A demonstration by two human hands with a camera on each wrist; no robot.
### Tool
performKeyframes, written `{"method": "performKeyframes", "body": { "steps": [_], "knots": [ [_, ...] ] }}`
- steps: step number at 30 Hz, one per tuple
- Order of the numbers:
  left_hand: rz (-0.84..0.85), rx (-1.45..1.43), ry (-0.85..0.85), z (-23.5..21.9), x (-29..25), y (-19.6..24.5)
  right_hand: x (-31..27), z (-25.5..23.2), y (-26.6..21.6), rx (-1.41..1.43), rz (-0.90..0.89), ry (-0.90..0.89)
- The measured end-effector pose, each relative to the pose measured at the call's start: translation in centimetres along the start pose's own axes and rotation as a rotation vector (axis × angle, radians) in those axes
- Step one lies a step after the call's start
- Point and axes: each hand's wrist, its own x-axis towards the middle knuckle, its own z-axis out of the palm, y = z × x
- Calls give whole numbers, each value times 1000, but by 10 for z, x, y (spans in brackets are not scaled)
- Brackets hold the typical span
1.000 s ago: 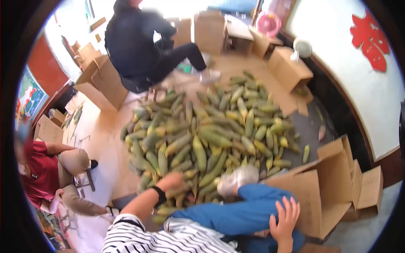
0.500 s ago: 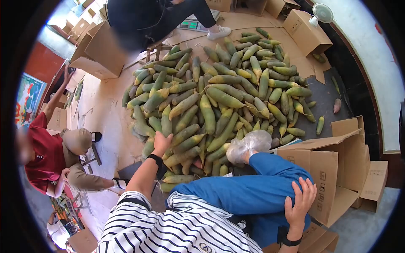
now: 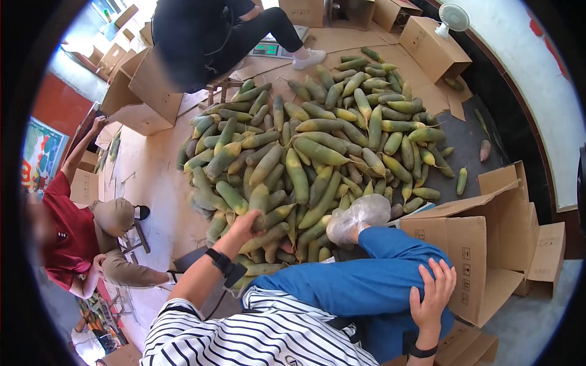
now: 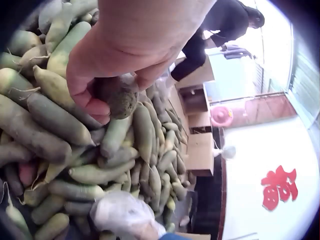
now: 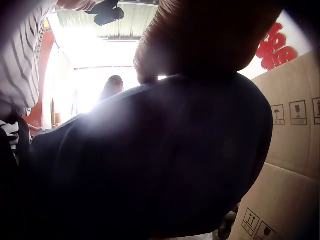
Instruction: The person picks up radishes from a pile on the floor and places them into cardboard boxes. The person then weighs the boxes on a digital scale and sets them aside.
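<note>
A large pile of green radishes (image 3: 317, 143) covers the floor before me. At its near left side my left hand (image 3: 246, 224) grips one radish (image 3: 259, 200) by its lower end, and the radish points away from me. In the left wrist view the thumb and fingers curl round the blunt, brownish end of this held radish (image 4: 123, 103). My right hand (image 3: 434, 293) rests on the blue-trousered knee (image 3: 366, 287), fingers spread. In the right wrist view that hand (image 5: 200, 40) is dark, lying on top of the trouser leg.
An opened cardboard box (image 3: 448, 244) stands at my right, close to a foot wrapped in a clear plastic bag (image 3: 360, 218). Across the pile a person in dark clothes (image 3: 201, 43) sits near a scale (image 3: 268, 49). Someone in a red shirt (image 3: 70, 226) sits at the left.
The head view has tilted down from the wall toward the pile. My left hand has gone from reaching at the near left of the pile to gripping a radish, drawn slightly rightward. The right hand stays on the knee.
</note>
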Motion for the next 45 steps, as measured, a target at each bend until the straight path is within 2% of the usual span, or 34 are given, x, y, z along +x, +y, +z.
{"method": "performKeyframes", "body": {
  "steps": [2,3,5,6,8,10,11,12,14,17,18,20,21,23,24,26,28,31,33,35,37,38,39,42,45],
  "knots": [
    [-65,207,-189,20,-40,5,0,-2,0,10,1,3],
    [-63,214,-194,35,-60,9,0,-2,0,21,-3,5],
    [28,411,-389,73,-97,21,-2,-2,1,24,-1,19],
    [28,424,-402,91,-110,26,-4,-2,1,28,-3,27],
    [223,597,-665,128,-131,38,-5,-1,3,36,0,43],
    [477,737,-822,172,-159,52,-10,0,8,41,0,63],
    [579,753,-912,195,-167,56,-11,-1,9,64,14,70],
    [606,704,-1015,217,-182,60,-14,-1,9,60,29,66],
    [661,677,-1102,255,-209,68,-17,-2,9,78,47,83],
    [650,601,-1187,303,-244,70,-19,-2,13,103,106,109],
    [683,638,-1213,318,-255,71,-20,1,14,137,89,132],
    [862,739,-1236,355,-271,62,-22,5,19,163,91,163],
    [857,749,-1255,376,-279,55,-24,3,19,187,85,170],
    [1182,849,-1275,417,-290,39,-24,4,21,226,77,180],
    [1195,963,-1244,432,-296,34,-25,6,22,226,90,187],
    [1685,977,-1126,452,-284,21,-26,7,24,275,77,196],
    [1695,965,-1068,451,-274,19,-28,8,26,283,94,211],
    [1542,988,-1059,423,-239,22,-31,14,27,333,66,246],
    [1377,1125,-990,395,-208,21,-32,17,28,343,72,252],
    [1171,1259,-969,357,-142,16,-33,19,30,367,52,256],
    [1125,1537,-892,320,-124,10,-33,21,32,390,55,263],
    [1033,1587,-936,302,-110,6,-33,21,33,414,48,267],
    [892,1646,-939,292,-115,2,-33,19,35,395,61,243],
    [740,1716,-986,271,-106,-10,-35,26,37,434,59,267],
    [722,1743,-1016,273,-102,-21,-36,29,39,452,56,261]
  ]
}}
